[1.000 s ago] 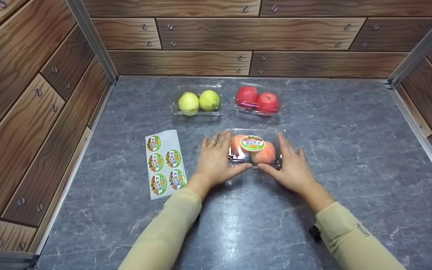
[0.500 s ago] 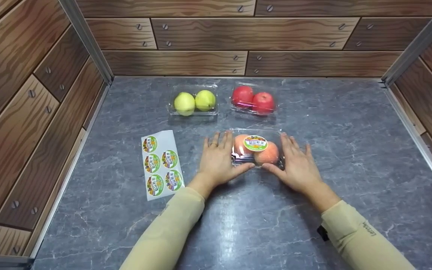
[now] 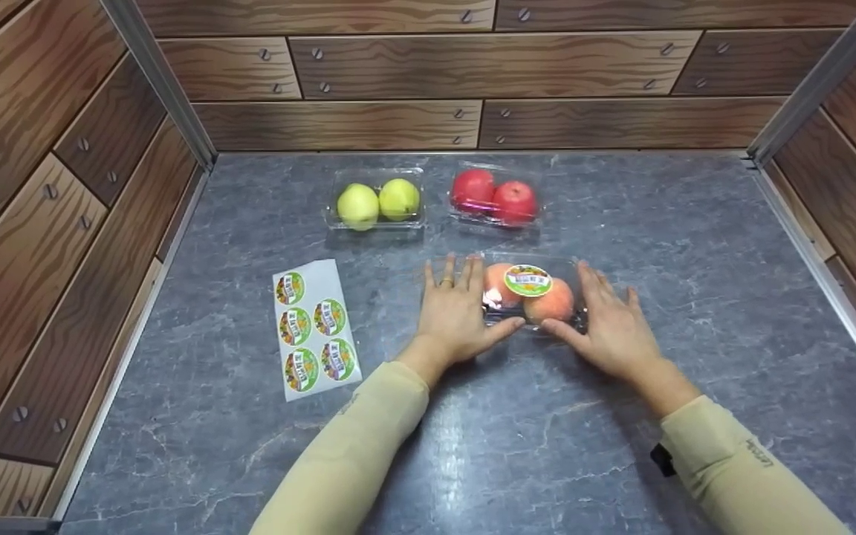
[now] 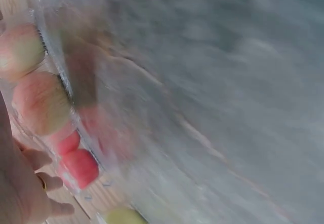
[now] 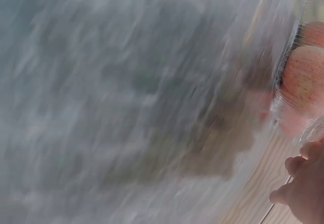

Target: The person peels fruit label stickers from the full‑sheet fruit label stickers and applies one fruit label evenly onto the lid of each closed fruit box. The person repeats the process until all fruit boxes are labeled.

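A clear plastic fruit box (image 3: 565, 269) with two pinkish-orange round fruits (image 3: 549, 303) lies between my two hands in the head view. On its lid is an oval-looking colourful label (image 3: 527, 280). My left hand (image 3: 456, 318) rests along the box's left side, fingers straight and pointing away, thumb at the near edge. Along the right side lies my right hand (image 3: 615, 333) in the mirrored pose, its thumb tip close to the left one. Both wrist views catch the fruits at their outer edges, in the left (image 4: 41, 102) and right (image 5: 304, 79), over blurred tabletop.
Behind stand two more clear boxes, one with green-yellow fruits (image 3: 400, 199) and one with red apples (image 3: 515, 202). A white sheet of round labels (image 3: 316, 327) lies left of my left hand. Wood-patterned panels (image 3: 472, 67) enclose the grey marbled table (image 3: 733, 334).
Both hands and the box with the pinkish-orange fruits have slid right across the table. The head view has shifted slightly, while the label sheet and the two back boxes stay in place.
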A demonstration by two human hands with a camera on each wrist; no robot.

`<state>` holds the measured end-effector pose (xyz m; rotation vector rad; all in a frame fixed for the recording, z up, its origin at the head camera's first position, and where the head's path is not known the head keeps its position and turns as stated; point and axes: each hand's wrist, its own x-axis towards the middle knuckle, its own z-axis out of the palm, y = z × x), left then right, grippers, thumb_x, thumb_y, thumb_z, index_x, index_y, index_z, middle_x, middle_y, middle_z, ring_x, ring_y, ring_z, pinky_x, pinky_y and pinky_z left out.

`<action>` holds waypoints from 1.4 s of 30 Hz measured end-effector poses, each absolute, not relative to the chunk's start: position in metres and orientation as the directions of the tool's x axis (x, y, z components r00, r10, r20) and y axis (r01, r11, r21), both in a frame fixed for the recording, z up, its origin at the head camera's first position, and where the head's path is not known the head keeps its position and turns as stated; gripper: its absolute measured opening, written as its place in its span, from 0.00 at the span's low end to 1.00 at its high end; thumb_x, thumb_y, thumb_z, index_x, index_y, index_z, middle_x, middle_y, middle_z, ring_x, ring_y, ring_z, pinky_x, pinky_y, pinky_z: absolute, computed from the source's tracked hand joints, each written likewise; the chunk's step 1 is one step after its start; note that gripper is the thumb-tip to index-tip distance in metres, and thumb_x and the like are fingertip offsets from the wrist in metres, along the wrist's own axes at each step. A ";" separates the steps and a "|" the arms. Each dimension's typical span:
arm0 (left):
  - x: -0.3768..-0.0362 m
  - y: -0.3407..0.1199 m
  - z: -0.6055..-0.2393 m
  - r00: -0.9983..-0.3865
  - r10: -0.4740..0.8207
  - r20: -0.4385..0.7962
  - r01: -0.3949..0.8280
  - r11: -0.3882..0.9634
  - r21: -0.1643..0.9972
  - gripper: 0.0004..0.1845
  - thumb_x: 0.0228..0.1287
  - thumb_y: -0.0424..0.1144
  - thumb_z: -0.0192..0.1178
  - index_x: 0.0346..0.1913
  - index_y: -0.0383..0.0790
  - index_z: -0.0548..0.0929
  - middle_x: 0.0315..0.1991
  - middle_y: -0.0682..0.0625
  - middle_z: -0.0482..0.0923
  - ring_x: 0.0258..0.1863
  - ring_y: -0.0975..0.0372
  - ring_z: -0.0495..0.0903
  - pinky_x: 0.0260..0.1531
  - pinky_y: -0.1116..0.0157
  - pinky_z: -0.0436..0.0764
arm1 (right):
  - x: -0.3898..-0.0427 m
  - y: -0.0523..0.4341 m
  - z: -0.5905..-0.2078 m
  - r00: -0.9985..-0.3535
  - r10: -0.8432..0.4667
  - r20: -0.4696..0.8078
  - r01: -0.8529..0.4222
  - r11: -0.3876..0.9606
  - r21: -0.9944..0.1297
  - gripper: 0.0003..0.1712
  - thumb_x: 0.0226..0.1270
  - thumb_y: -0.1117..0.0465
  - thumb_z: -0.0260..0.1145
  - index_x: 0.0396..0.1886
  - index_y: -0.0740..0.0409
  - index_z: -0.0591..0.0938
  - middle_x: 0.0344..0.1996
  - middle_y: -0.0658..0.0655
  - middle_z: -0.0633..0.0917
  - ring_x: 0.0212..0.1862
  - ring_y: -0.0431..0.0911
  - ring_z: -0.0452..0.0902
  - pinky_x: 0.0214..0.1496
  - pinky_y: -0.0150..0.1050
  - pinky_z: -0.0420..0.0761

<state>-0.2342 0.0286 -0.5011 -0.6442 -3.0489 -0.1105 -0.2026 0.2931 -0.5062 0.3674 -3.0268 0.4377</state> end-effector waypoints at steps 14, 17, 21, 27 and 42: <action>-0.244 0.061 -0.496 -0.886 0.464 0.018 0.464 0.884 0.063 0.63 0.66 0.85 0.34 0.86 0.36 0.51 0.83 0.42 0.57 0.83 0.41 0.51 0.78 0.34 0.47 | -0.200 0.330 -0.502 -0.981 -0.186 0.058 -0.195 0.931 -0.307 0.65 0.73 0.27 0.61 0.86 0.66 0.45 0.82 0.73 0.56 0.80 0.72 0.54 0.76 0.79 0.44; -0.247 0.069 -0.493 -0.885 0.466 0.004 0.465 0.883 0.057 0.62 0.66 0.85 0.35 0.86 0.37 0.52 0.84 0.43 0.57 0.83 0.41 0.51 0.78 0.35 0.45 | -0.201 0.337 -0.502 -0.983 -0.178 0.046 -0.184 0.933 -0.311 0.65 0.73 0.27 0.61 0.86 0.66 0.44 0.81 0.74 0.56 0.79 0.73 0.53 0.75 0.79 0.43; -0.249 0.079 -0.490 -0.881 0.474 -0.004 0.473 0.880 0.050 0.61 0.67 0.84 0.35 0.86 0.38 0.53 0.84 0.44 0.57 0.83 0.43 0.51 0.79 0.36 0.44 | -0.202 0.346 -0.501 -0.985 -0.166 0.038 -0.170 0.935 -0.312 0.65 0.74 0.28 0.61 0.86 0.67 0.43 0.80 0.77 0.57 0.79 0.74 0.53 0.75 0.80 0.43; -0.251 0.095 -0.486 -0.881 0.473 0.007 0.472 0.878 0.078 0.59 0.68 0.83 0.40 0.85 0.38 0.56 0.83 0.45 0.58 0.83 0.46 0.53 0.80 0.39 0.44 | -0.203 0.359 -0.499 -0.986 -0.159 0.058 -0.169 0.934 -0.314 0.64 0.74 0.29 0.61 0.85 0.69 0.45 0.79 0.78 0.58 0.78 0.76 0.54 0.74 0.80 0.44; -0.268 0.129 -0.481 -0.882 0.472 -0.005 0.471 0.881 0.036 0.58 0.69 0.82 0.39 0.84 0.39 0.58 0.83 0.47 0.61 0.84 0.46 0.50 0.80 0.37 0.40 | -0.211 0.380 -0.495 -0.992 -0.119 0.047 -0.128 0.943 -0.307 0.62 0.78 0.31 0.58 0.83 0.75 0.46 0.78 0.81 0.57 0.78 0.77 0.53 0.72 0.82 0.46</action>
